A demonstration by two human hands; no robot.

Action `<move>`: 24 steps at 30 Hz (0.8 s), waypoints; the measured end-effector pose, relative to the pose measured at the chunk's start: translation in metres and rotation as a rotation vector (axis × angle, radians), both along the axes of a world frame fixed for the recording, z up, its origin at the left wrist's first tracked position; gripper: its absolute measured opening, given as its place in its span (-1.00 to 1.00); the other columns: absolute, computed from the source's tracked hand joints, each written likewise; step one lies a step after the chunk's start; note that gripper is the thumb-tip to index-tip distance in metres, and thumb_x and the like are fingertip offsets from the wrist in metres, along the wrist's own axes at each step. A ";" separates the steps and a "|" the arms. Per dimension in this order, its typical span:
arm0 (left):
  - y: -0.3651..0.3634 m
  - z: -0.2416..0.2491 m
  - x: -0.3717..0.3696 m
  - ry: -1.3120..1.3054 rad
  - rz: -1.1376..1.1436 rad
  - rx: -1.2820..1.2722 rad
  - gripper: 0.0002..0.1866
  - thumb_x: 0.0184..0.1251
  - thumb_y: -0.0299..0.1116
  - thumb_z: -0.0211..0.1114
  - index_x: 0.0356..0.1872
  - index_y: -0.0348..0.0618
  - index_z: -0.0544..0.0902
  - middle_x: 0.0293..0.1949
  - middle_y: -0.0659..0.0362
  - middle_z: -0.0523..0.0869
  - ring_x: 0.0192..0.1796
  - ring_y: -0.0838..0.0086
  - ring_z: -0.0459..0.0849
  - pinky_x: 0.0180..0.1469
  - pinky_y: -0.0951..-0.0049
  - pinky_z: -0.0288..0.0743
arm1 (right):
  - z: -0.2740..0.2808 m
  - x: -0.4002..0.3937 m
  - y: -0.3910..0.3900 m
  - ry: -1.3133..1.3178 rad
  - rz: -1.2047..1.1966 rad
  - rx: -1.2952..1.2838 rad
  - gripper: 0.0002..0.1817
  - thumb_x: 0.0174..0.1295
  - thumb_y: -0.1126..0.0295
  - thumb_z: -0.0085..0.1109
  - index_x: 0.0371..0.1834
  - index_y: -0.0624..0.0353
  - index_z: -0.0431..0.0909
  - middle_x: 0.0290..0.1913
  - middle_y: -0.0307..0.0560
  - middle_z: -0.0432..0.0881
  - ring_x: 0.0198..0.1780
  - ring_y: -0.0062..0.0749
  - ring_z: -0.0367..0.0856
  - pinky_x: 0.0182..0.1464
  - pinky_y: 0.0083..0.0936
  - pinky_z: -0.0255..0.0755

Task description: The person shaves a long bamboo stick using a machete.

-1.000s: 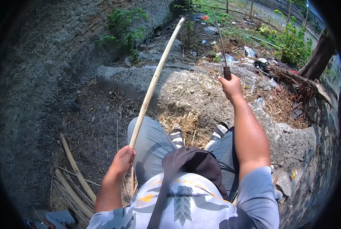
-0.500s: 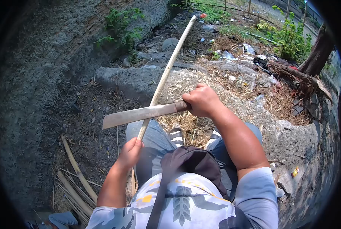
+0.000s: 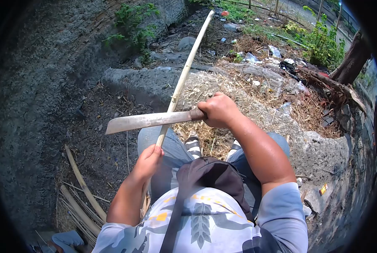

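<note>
My left hand [image 3: 148, 162] is closed round the lower end of a long, pale, peeled wooden stick [image 3: 183, 78], which slants up and away from me. In my right hand [image 3: 220, 110] is the dark wrapped handle of a machete [image 3: 148, 121]. Its broad, worn blade points left and lies across the stick, a short way above my left hand. A small raised sliver shows on the stick just above the blade. The stick's bottom end is hidden behind my left hand and forearm.
Several curved wooden strips [image 3: 82, 183] lie on the ground at lower left. A rough wall [image 3: 36, 84] rises on the left. Pale shavings [image 3: 209, 86] cover the concrete ledge ahead, with litter [image 3: 251, 59] beyond. At right stands a tree trunk [image 3: 352, 61]. Another person's leg [image 3: 68, 241] shows at bottom left.
The blade and my right hand have shifted slightly up and left. My left hand and the stick have also risen a little, and a raised sliver now shows above the blade.
</note>
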State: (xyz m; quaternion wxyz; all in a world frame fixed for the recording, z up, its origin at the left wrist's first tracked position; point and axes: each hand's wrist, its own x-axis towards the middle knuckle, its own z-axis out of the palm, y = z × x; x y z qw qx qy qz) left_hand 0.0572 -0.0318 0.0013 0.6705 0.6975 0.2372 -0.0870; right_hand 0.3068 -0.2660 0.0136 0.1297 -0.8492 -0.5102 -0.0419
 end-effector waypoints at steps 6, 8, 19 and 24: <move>0.003 -0.002 -0.004 0.008 -0.033 -0.043 -0.65 0.78 0.02 0.01 -0.20 0.03 0.51 -0.55 0.46 0.27 -0.59 0.72 0.17 -0.55 0.56 0.05 | 0.000 0.029 -0.022 0.186 -0.315 -0.075 -0.76 0.04 0.32 0.34 -0.18 -0.12 0.76 -0.21 -0.05 0.82 -0.03 -0.02 0.80 0.09 -0.07 0.65; 0.002 -0.005 -0.007 0.057 -0.012 -0.044 -0.65 0.78 0.01 0.01 -0.19 0.04 0.50 -0.56 0.47 0.27 -0.59 0.73 0.15 -0.56 0.57 0.03 | -0.002 0.032 -0.023 0.163 -0.283 -0.092 -0.77 0.04 0.32 0.35 -0.18 -0.11 0.76 -0.20 -0.03 0.82 -0.06 -0.03 0.81 0.08 -0.09 0.66; 0.004 -0.001 -0.022 0.075 -0.020 -0.067 -0.66 0.79 -0.07 0.00 -0.17 -0.04 0.56 -0.57 0.45 0.36 -0.62 0.75 0.24 -0.59 0.58 0.11 | -0.001 0.032 -0.021 0.099 -0.298 -0.064 -0.78 0.10 0.30 0.32 -0.17 -0.04 0.75 -0.23 0.00 0.82 -0.08 -0.01 0.81 0.07 -0.09 0.66; 0.009 -0.010 -0.034 0.144 -0.039 -0.016 -0.67 0.79 -0.12 -0.01 -0.20 -0.04 0.57 -0.58 0.45 0.39 -0.63 0.74 0.27 -0.58 0.58 0.15 | -0.012 0.047 -0.039 0.189 -0.503 0.010 -0.72 0.13 0.30 0.28 -0.07 -0.07 0.76 -0.17 0.04 0.82 -0.05 0.03 0.80 0.07 -0.07 0.66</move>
